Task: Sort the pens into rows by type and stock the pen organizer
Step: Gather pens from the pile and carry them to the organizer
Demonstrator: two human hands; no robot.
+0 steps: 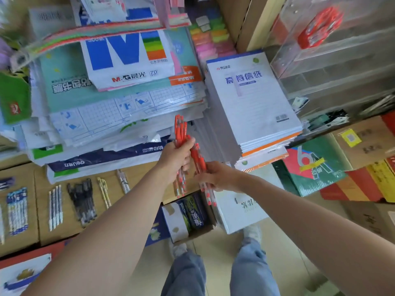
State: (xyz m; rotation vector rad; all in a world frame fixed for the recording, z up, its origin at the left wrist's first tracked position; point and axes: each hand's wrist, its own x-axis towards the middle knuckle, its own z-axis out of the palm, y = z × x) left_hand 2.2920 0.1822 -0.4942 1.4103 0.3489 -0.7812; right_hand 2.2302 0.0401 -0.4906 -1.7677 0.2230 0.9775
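Holding a bundle of red pens [180,130] upright in my left grip [174,159], I clasp a second red bunch [198,159] in my right grip [215,178], just beside it, at the worktop [40,182] edge, right of the black pens [82,201] lying there.

First red pen bundle [180,130]: gripped in left hand [174,157], tips up. Second red pen bundle [199,161]: gripped in right hand [215,177], tilted, just beside the first. Black pens [82,201], white pens [55,207], yellow pens [104,193]: rows left of the left hand (detail blurred). Clear organizer [333,60]: up-right of right hand.
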